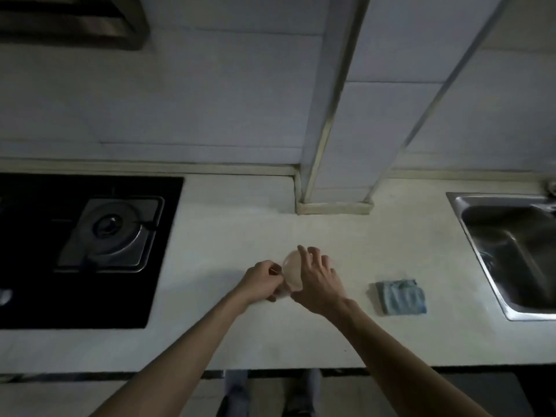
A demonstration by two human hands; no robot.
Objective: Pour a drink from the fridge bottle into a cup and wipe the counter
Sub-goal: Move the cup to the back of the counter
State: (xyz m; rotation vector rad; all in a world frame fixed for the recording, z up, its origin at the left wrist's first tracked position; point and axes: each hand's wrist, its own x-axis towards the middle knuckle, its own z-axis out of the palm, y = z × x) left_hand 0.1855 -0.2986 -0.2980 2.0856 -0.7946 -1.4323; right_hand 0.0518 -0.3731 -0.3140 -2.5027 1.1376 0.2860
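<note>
A clear, thin plastic cup [292, 270] is tilted with its mouth facing up toward me, held just above the pale counter [240, 224]. My left hand [261, 281] pinches its left side near the base. My right hand [317, 281] curls around its right side with the fingers spread over the rim. Both hands hide the lower part of the cup. A folded blue cloth [401, 297] lies flat on the counter to the right of my hands. No bottle is in view.
A black gas hob [90, 251] with a metal burner fills the left of the counter. A steel sink [511, 254] is set in at the right. A tiled pillar [334, 182] juts out from the back wall. The counter's front edge runs just below my forearms.
</note>
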